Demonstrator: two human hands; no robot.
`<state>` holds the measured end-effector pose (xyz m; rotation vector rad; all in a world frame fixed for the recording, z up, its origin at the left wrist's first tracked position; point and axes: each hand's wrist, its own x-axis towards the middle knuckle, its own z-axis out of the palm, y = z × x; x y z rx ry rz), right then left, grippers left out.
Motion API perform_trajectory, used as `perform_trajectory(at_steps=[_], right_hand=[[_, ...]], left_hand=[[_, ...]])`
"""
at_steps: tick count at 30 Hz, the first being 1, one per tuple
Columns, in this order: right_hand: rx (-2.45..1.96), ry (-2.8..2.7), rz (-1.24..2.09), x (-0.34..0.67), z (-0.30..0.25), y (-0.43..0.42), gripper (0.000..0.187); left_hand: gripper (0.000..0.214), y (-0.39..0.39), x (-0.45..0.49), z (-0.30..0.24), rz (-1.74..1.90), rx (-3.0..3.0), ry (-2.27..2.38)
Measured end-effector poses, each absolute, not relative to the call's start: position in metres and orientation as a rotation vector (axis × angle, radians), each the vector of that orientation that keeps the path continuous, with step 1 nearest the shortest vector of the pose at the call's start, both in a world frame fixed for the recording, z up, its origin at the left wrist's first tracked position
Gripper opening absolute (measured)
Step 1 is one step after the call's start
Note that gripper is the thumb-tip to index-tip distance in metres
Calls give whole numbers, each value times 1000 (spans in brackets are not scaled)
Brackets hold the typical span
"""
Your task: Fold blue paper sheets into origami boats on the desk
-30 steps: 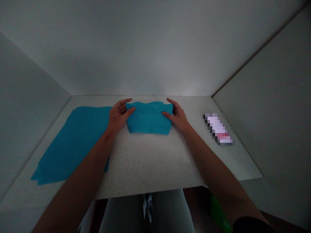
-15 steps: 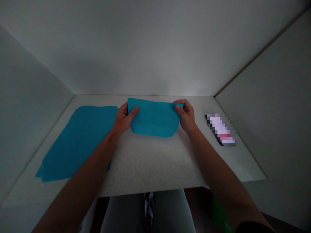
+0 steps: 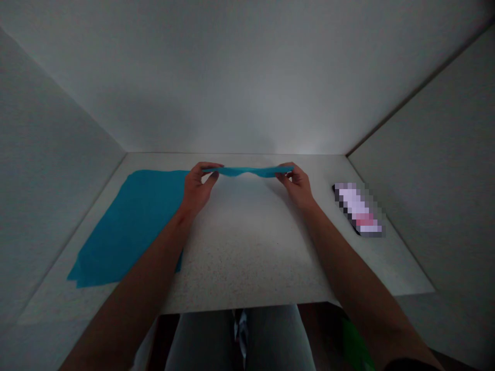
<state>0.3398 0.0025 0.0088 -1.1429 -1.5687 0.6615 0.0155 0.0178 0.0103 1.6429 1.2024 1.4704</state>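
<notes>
A folded piece of blue paper (image 3: 247, 171) hangs just above the white table (image 3: 247, 257), seen edge-on as a thin sagging strip. My left hand (image 3: 198, 188) pinches its left end between thumb and fingers. At the right end my right hand (image 3: 296, 183) pinches it the same way. Both forearms reach in from the near edge of the table.
A stack of flat blue paper sheets (image 3: 131, 226) lies on the left of the table. A phone-like object (image 3: 359, 208), pixelated, lies near the right wall. White walls close in the table on the left, back and right. My legs show below the near edge.
The folded blue paper went from lying flat on the table to being lifted and tipped level, so it now shows only its edge. Both hands closed on its ends and moved slightly apart.
</notes>
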Motion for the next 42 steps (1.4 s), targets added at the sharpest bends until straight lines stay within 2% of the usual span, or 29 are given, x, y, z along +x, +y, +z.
perform_trajectory(at_steps=[2,5,8,10,14,18,23,27,31,35,38,42], right_hand=[[-1148,-1769,527,346,14,0,27],[-1168,-2111,473,347,21,-6,15],[-1165,-2332,545,344,24,-11,19],[-1151,-2382,610,345,23,-11,21],[-1184,-2348,636,350,20,-10,12],[-1282,-2297,611,349,13,-7,20],[-1392,-2207,410,343,1,-6,54],[-1469,-2160,254,342,-8,-5,67],[-1514,-2124,246,338,-8,-6,71],[-1438,-2141,293,336,2,-8,58],[-1310,-2235,352,339,10,-9,40],[-1117,-2351,499,344,15,-9,35]], left_hand=[[10,16,11,15,1392,1848,1242],[37,12,3,17,1097,2128,1428],[52,12,-4,15,841,2253,1482],[47,14,-7,13,787,2276,1425],[30,18,-11,11,790,2215,1318],[28,16,-8,8,817,2147,1253],[51,7,11,6,759,2278,1375],[66,-3,24,5,758,2367,1468],[93,-7,27,5,672,2418,1380],[118,-5,26,6,665,2402,1379],[106,-3,25,10,721,2396,1404],[55,-3,25,15,782,2425,1433]])
